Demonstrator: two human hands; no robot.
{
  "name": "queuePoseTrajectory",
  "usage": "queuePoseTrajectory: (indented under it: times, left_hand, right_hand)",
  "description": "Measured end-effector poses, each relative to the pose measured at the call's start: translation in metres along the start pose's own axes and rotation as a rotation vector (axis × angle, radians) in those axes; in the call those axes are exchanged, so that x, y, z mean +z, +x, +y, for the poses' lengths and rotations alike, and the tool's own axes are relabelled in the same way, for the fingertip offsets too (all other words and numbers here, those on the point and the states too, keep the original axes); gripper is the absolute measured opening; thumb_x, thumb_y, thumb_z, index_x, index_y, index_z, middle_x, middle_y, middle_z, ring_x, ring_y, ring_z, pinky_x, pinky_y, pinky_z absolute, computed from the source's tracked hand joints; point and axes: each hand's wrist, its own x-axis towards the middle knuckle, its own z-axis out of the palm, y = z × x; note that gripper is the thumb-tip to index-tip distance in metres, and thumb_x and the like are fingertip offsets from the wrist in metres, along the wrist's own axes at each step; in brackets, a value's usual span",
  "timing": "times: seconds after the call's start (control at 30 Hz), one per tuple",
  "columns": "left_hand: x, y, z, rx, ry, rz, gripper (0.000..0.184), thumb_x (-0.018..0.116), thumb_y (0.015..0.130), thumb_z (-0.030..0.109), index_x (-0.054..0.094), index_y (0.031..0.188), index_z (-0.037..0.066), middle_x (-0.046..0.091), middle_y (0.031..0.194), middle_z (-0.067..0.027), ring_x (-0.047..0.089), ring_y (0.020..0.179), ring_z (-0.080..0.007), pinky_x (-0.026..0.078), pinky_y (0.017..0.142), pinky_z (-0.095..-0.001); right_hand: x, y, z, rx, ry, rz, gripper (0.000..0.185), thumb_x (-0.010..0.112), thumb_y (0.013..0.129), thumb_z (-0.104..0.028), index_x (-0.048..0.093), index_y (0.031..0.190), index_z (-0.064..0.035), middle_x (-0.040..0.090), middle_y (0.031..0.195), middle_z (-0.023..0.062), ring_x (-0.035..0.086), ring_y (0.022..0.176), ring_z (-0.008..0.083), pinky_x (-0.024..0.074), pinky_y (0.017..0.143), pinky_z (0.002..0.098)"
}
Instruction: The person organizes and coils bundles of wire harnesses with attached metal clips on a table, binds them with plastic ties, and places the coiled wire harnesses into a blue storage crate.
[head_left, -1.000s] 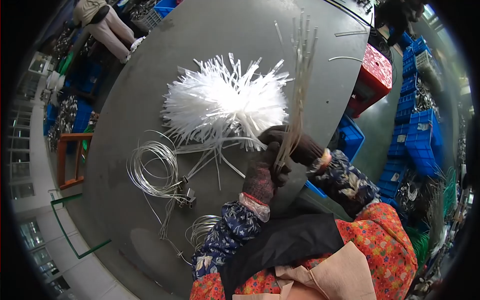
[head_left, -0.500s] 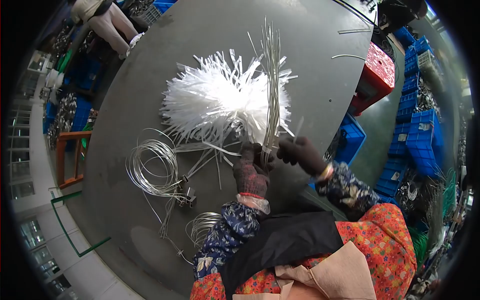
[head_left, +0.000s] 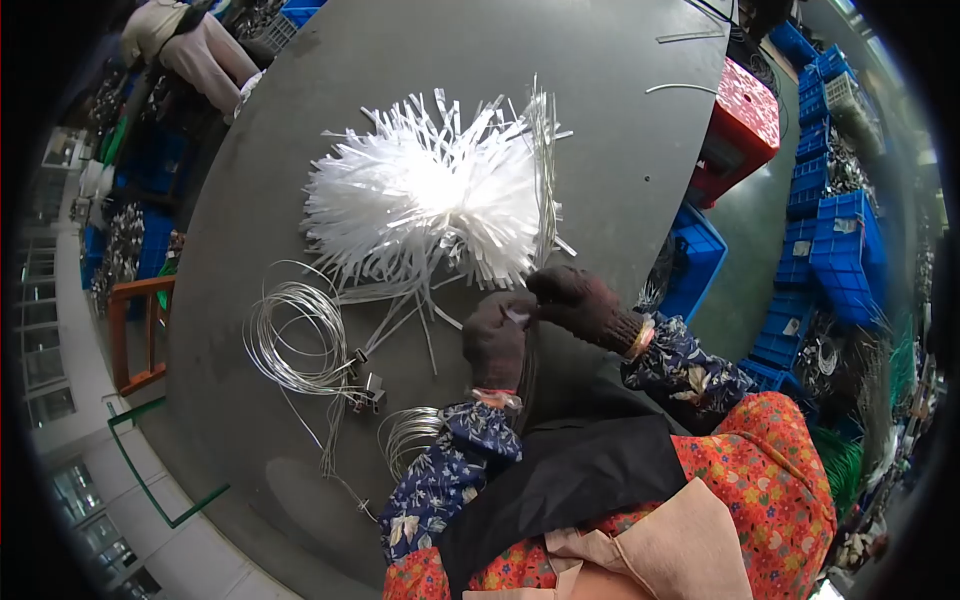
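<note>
A bundle of thin, clear-looking strands (head_left: 546,170) stands up past the right side of a white heap of strips (head_left: 420,195) on the grey table (head_left: 600,120). My left hand (head_left: 497,338), in a dark glove, is closed round the bundle's lower part, and some strands hang below it. Close beside it, my gloved right hand (head_left: 578,300) has its fingers pressed together at the bundle; the fingertips are partly hidden. Left of my hands lie a coil of silvery wire (head_left: 298,338) and small metal pieces (head_left: 370,388).
A second wire coil (head_left: 408,436) lies by my left sleeve. Loose strips (head_left: 680,88) rest near the table's far right edge. Beyond it stand a red stool (head_left: 748,105) and blue crates (head_left: 845,255). A person (head_left: 190,50) is at the upper left.
The bundle has moved left and lower between my hands. My right hand, apart from my left half a second ago, is back beside it. The whole view has shifted slightly.
</note>
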Motion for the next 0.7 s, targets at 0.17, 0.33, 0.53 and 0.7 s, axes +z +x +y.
queuePoseTrajectory:
  times: [0.17,0.33,0.53,0.7]
  left_hand:
    - [0.018,-0.013,0.018,0.909,0.619,-0.316,0.005,0.067,0.081,0.016,0.071,0.083,0.016,0.063,0.072,-0.0074,0.063,0.066,-0.0294,0.049,0.060,-0.0402]
    - [0.034,-0.003,0.015,1.117,0.658,-0.589,0.012,0.070,0.081,0.020,0.068,0.090,0.011,0.062,0.071,-0.0091,0.062,0.064,-0.0305,0.048,0.057,-0.0431]
    - [0.008,0.008,0.035,0.322,0.458,-0.476,0.040,0.078,0.081,0.023,0.064,0.114,0.006,0.065,0.076,-0.0088,0.065,0.070,-0.0219,0.051,0.062,-0.0349]
    - [0.011,0.006,0.022,0.438,0.677,-0.457,0.022,0.070,0.085,0.030,0.071,0.094,0.010,0.067,0.077,-0.0119,0.067,0.076,-0.0241,0.050,0.066,-0.0380]
  right_hand:
    - [0.007,-0.017,0.070,-0.434,-0.300,0.281,0.044,0.074,0.076,-0.028,0.061,0.115,-0.0131,0.066,0.101,0.0115,0.066,0.089,0.0329,0.0528,0.073,0.0425]
    - [0.001,-0.029,0.093,-0.437,-0.425,0.227,0.050,0.075,0.070,-0.026,0.062,0.117,-0.0137,0.065,0.103,0.0099,0.066,0.090,0.0339,0.0531,0.073,0.0427]
    - [0.008,-0.010,0.105,-0.584,-0.025,0.260,0.021,0.072,0.076,-0.014,0.069,0.097,-0.0098,0.066,0.087,0.0128,0.065,0.081,0.0328,0.0531,0.069,0.0382]
    - [-0.006,-0.028,0.071,-0.014,0.464,0.086,0.021,0.074,0.079,-0.013,0.067,0.096,-0.0022,0.067,0.081,0.0067,0.065,0.067,0.0164,0.0519,0.061,0.0293]
